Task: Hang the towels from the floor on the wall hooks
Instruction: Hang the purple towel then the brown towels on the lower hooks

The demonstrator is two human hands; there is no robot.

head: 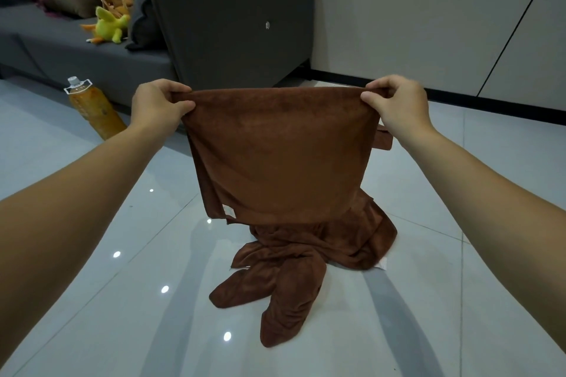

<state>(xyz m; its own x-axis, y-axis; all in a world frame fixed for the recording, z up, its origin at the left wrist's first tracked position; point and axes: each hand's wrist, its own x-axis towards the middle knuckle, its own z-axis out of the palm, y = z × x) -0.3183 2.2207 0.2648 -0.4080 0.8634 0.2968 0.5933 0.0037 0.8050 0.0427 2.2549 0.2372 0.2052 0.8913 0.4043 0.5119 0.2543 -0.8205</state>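
Observation:
I hold a brown towel (275,156) stretched out in front of me above the floor. My left hand (157,104) pinches its upper left corner and my right hand (395,104) pinches its upper right corner. The towel hangs folded, its lower edge just above a heap of more brown towels (294,269) that lies crumpled on the glossy tile floor. No wall hooks are in view.
A dark grey sofa (232,24) stands behind the towel, with cushions and a yellow-green plush toy (110,27) on its seat. An orange bottle (93,109) stands on the floor at the left. A grey wall (428,9) with a dark skirting runs along the right.

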